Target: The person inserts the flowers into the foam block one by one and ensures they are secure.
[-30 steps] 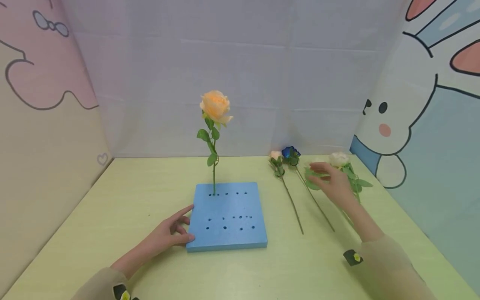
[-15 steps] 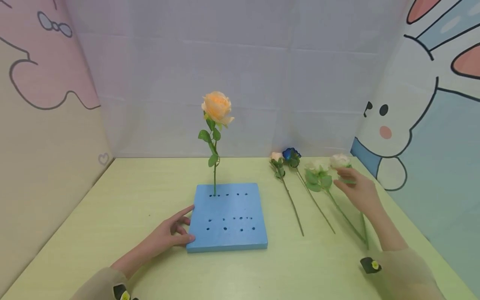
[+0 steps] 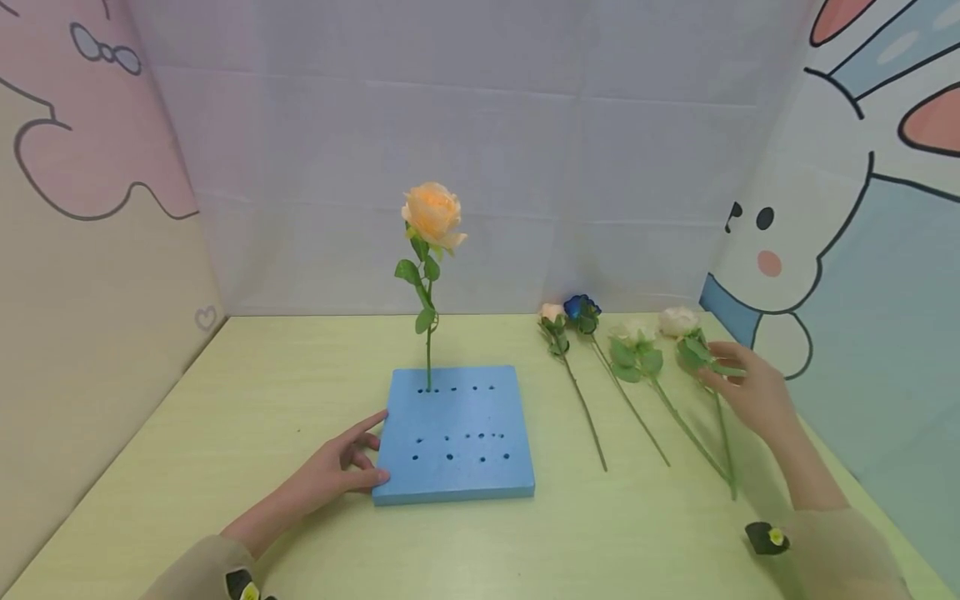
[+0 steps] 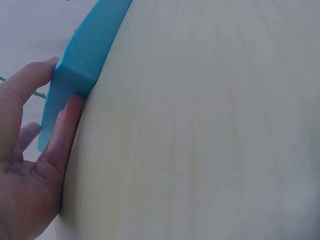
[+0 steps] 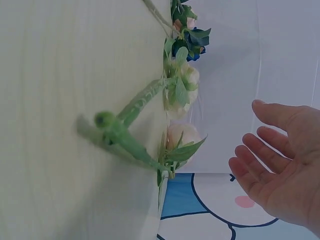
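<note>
A blue foam board (image 3: 465, 412) with several small holes lies on the table. My left hand (image 3: 337, 464) rests against its left edge, thumb at the near corner and index finger stretched out along the side. In the left wrist view, fingertips touch the board's corner and side. A peach rose (image 3: 432, 215) stands upright in a back-row hole. My right hand (image 3: 753, 392) hovers beside the leaves of the rightmost white rose (image 3: 678, 322), fingers loosely bent. In the right wrist view its fingers (image 5: 270, 150) are spread and hold nothing, apart from the flowers.
Left of that rose lie a second white rose (image 3: 633, 333), a blue rose (image 3: 582, 308) and a pale pink rose (image 3: 552, 312), blooms toward the back wall. The white roses' stems meet near the front. Cartoon-printed walls stand at both sides.
My right hand has moved right, from over the second white rose to the right side of the rightmost one. The left hand stays at the board's edge.
</note>
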`<state>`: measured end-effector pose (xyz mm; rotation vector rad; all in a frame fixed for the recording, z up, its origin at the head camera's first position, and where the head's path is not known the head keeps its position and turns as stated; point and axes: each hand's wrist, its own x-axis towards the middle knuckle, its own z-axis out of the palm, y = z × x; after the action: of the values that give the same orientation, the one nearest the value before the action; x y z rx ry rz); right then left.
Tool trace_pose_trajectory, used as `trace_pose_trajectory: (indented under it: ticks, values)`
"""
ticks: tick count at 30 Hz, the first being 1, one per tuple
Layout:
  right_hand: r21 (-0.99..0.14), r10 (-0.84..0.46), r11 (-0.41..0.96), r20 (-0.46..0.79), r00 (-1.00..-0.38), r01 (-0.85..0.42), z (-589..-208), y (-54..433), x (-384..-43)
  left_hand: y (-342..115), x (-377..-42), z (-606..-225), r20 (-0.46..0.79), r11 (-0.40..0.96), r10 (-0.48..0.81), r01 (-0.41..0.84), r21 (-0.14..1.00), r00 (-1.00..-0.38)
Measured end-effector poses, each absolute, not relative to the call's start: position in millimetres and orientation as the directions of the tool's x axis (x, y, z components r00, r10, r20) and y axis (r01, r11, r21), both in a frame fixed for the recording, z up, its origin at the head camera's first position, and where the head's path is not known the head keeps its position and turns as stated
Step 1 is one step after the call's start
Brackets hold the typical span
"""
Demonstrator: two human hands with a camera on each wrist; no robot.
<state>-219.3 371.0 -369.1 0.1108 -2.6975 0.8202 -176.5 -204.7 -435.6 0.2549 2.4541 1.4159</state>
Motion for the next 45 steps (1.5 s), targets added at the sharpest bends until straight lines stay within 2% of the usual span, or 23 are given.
trace_pose_trajectory:
  ticks: [10,22,35,45]
  values:
    - [-0.495,-0.011,0.856,0.277,-0.961,-0.153,-369.8,388.5,-214.7,-204.7,-176.3,-435.8,-0.166,0.499,0.295,0.004,0.867,-0.941]
    - [-0.446,-0.07,0.891,0.054,-0.996,-0.087,-378.6,402.5,-212.0,-204.1,-175.9,-435.0,-0.166,0.498,0.287,-0.001,0.867,-0.943]
    - [-0.418,-0.114,0.904,-0.031,-0.993,-0.09,-386.9,410.0,-213.4,-205.0,-176.1,-434.3,-0.15,0.498,0.304,0.022,0.867,-0.941]
    - [-0.447,-0.158,0.891,-0.14,-0.977,-0.08,-393.0,417.1,-218.9,-207.3,-176.7,-436.0,-0.13,0.486,0.328,0.049,0.873,-0.936]
